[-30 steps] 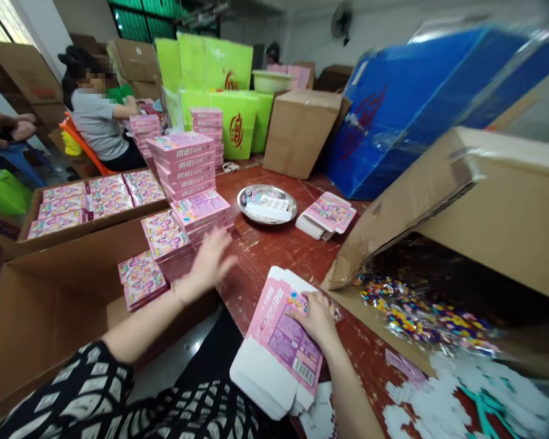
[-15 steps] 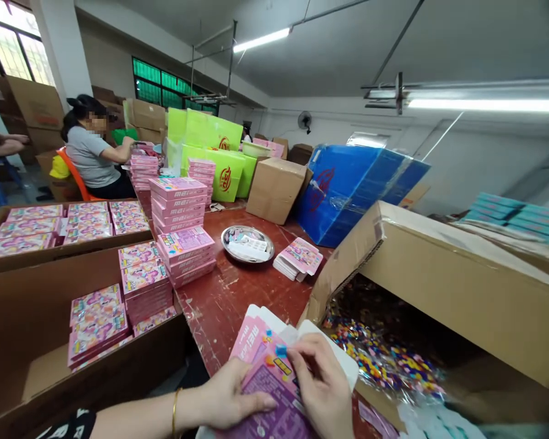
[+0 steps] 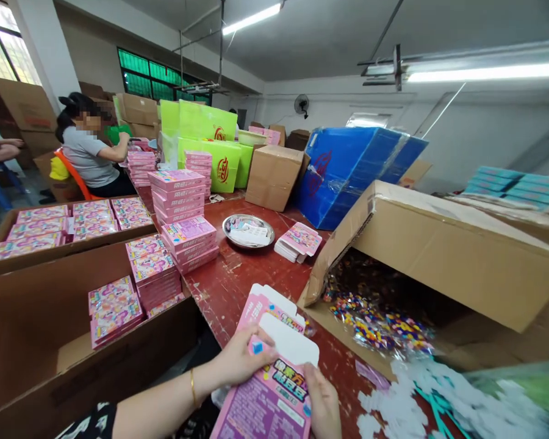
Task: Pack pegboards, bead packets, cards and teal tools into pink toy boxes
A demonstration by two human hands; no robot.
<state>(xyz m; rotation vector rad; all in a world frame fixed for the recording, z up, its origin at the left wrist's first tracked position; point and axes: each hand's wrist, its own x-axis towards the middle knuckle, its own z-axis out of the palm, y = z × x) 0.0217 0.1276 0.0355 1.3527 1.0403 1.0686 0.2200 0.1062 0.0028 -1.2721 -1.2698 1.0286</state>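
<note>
The left hand (image 3: 243, 361) pinches a pink carton (image 3: 263, 405) by its left edge, the right hand (image 3: 322, 399) by its right, at the near side of the desk (image 3: 238, 277). Too hard a squeeze could crease the thin card or bend the white flap (image 3: 297, 344). A loose grip might let the carton slide off the cartons behind (image 3: 255, 310). A knock from the left arm could topple the stack (image 3: 192, 247) by the desk's left edge.

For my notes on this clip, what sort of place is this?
Probably a packing workshop: matching pink boxes stand stacked on a red table, more lie in open cartons, and another person sits farther along.
</note>
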